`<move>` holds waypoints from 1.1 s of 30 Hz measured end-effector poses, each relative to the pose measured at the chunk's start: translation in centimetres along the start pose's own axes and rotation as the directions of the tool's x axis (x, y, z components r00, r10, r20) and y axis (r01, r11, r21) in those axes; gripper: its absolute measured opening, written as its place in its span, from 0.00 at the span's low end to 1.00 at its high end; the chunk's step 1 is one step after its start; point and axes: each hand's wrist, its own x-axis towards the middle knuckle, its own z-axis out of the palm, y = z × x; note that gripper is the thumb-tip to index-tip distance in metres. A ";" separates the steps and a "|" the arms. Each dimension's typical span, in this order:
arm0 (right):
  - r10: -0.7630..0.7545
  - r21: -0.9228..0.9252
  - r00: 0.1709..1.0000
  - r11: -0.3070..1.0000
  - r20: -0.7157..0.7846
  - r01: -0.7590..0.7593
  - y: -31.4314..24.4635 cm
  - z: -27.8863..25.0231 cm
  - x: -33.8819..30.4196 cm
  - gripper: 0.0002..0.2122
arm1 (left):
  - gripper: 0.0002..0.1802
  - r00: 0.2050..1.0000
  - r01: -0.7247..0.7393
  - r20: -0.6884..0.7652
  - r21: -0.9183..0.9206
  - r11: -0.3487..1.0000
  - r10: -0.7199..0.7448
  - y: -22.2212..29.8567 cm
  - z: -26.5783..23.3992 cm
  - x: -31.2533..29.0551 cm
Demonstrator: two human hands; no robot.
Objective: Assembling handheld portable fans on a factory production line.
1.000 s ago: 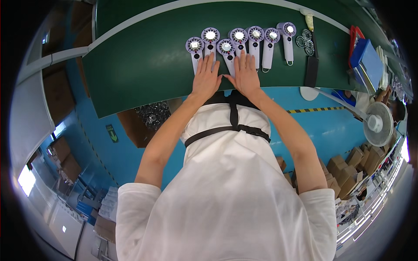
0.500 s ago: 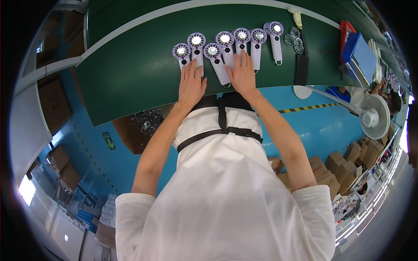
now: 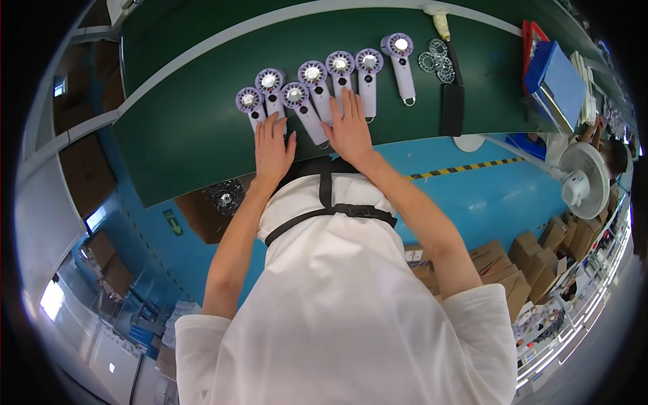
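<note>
Several light-purple handheld fans lie in a slanting row on the green table, their round grilles toward the far side. My left hand [image 3: 273, 150] rests with outstretched fingers over the lower handles of the two leftmost fans, the outer one [image 3: 250, 100] and the one beside it [image 3: 271, 82]. My right hand [image 3: 351, 131] lies flat, fingers extended, across the handle of another fan [image 3: 340, 64]. Between my hands a fan [image 3: 305, 111] slants, its lower end near my right thumb. A single fan [image 3: 403, 71] lies apart to the right, a wire loop at its handle end.
Clear ring-shaped parts [image 3: 439, 62] and a black-handled tool [image 3: 453, 108] with a pale wrapped end lie to the right. Past them stands a blue folder [image 3: 555, 84]. A white pedestal fan [image 3: 582, 181] is beyond the table edge; a carton of dark parts [image 3: 206, 209] sits below left.
The view has turned slightly, so the table and fans appear further left. Both my hands stay spread over the same handles, with no clear movement among the fans.
</note>
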 end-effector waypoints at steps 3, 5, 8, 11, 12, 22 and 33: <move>0.065 0.167 0.995 0.985 -0.070 -0.052 2.7 -2.0 -0.2 0.22 | 0.18 0.997 0.074 -0.028 -0.070 0.995 -0.076 1.3 0.3 0.9; 0.159 0.225 0.961 0.968 -0.225 -0.107 6.2 -3.1 -0.1 0.15 | 0.14 0.986 0.156 -0.051 -0.062 0.986 -0.159 1.6 0.4 0.6; 0.360 0.235 0.898 0.923 -0.253 -0.304 14.2 -4.6 -0.6 0.10 | 0.09 0.954 0.284 -0.061 -0.115 0.952 -0.292 1.7 1.2 0.1; 0.483 0.103 0.837 0.875 -0.257 -0.473 22.4 -5.9 -0.5 0.10 | 0.09 0.858 0.449 -0.161 -0.225 0.865 -0.487 0.2 2.6 -1.2; 0.509 0.087 0.809 0.857 -0.294 -0.508 24.8 -6.0 -0.5 0.11 | 0.10 0.816 0.518 -0.167 -0.217 0.828 -0.554 -0.2 2.8 -1.1; 0.338 -0.061 0.941 0.940 0.020 -0.336 31.3 -8.0 4.9 0.11 | 0.36 0.637 0.732 0.049 -0.350 0.584 -0.769 -7.6 5.2 -0.8; 0.615 0.740 0.738 0.352 0.279 -0.573 21.2 -9.5 0.9 0.13 | 0.27 0.629 0.727 0.189 -0.485 0.485 -0.754 -8.0 2.6 2.1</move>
